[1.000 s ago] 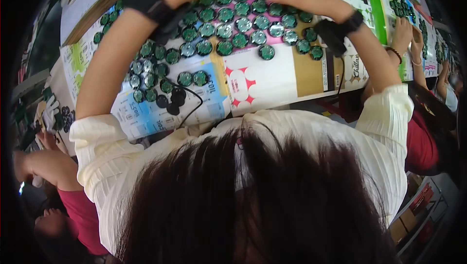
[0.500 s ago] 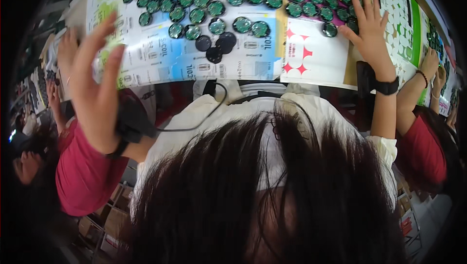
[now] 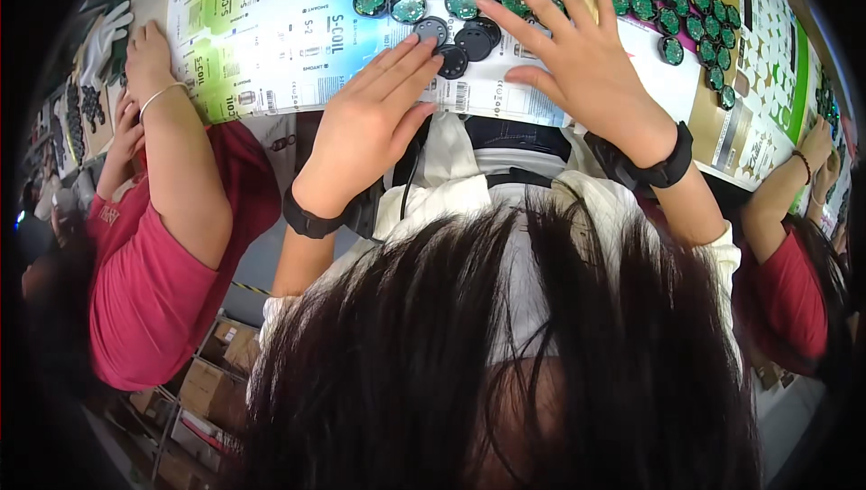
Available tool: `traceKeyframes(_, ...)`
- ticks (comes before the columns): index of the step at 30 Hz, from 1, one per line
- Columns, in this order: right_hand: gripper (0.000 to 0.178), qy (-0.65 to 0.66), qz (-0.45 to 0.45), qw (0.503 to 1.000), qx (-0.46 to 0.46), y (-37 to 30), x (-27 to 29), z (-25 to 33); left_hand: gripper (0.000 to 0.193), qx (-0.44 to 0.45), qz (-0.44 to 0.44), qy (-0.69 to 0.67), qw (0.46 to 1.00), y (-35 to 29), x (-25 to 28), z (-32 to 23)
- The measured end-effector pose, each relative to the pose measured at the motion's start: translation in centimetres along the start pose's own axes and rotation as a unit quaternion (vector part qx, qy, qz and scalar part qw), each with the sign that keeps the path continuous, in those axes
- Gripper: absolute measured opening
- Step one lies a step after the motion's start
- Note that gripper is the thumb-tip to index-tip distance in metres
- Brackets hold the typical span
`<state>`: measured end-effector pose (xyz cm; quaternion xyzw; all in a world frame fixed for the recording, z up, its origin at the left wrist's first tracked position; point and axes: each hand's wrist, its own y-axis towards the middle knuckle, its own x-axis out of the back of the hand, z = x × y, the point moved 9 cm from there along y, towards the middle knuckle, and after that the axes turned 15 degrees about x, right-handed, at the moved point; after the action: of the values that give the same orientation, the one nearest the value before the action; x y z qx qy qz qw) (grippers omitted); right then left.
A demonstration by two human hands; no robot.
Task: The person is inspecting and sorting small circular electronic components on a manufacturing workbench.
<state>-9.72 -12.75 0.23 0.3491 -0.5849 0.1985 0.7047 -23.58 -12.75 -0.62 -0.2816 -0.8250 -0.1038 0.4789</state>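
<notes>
My left hand (image 3: 374,120) lies nearly flat, fingers stretched out and together. Its fingertips touch a grey-black round disc (image 3: 430,28) beside a few other plain dark discs (image 3: 474,42). Spread wide, the fingers of my right hand (image 3: 591,70) reach over round black pieces with green circuit boards in them, and I see nothing held there. One such green circuit board piece (image 3: 462,3) sits between my two hands, just above the dark discs. Several more spread across the far side of the table, some partly hidden by my right hand.
Printed sheets (image 3: 298,48) cover the table, its near edge close to my body. At left, a person in a red sleeve (image 3: 153,300) rests a hand on the table. Another person's forearm (image 3: 771,192) reaches in at right. Boxes (image 3: 207,386) stand on a shelf at lower left.
My left hand has come from the far left, raised, to the dark discs. My right hand has shifted left from the right-hand group toward the middle. The neighbour's forearm at left now shows.
</notes>
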Motion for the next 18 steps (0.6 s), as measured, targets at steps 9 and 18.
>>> traceKeyframes(9,0.024,0.125,-0.061,0.990,0.009,2.0,-1.6,1.2,0.027,-0.002,-0.142,-0.020,0.990,2.3,2.7,-0.5)
traceKeyframes(18,0.017,0.258,-0.125,0.952,-0.112,-0.3,1.0,-2.6,0.024,0.031,-0.198,0.071,0.977,7.2,1.2,-1.4)
